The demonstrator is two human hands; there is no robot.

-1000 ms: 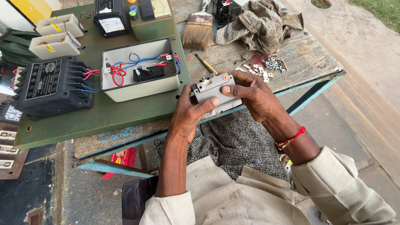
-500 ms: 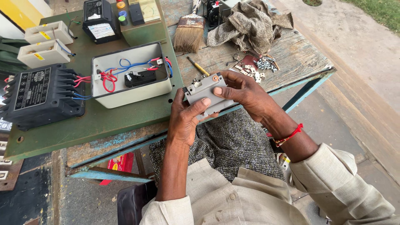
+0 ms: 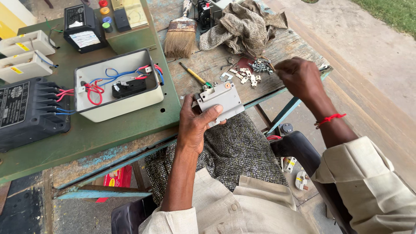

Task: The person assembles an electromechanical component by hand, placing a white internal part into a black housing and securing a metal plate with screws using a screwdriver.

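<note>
Gripping grey switch unit (image 3: 220,103), left hand (image 3: 197,125) closed; right hand (image 3: 299,77) pinches among small metal parts (image 3: 249,73) at 1 o'clock; open wired box (image 3: 117,84) at 9 o'clock.

The switch part (image 3: 219,103) I held was grey. My wrist thread (image 3: 329,118) was red, the far board (image 3: 108,130) green.

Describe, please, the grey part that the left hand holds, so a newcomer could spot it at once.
Start at the green board on the wooden table. Just off its right edge, over the lap, the left hand holds a flat grey metal housing. Unlike the open white box with red and blue wires, it is closed, wireless and off the table.
</note>
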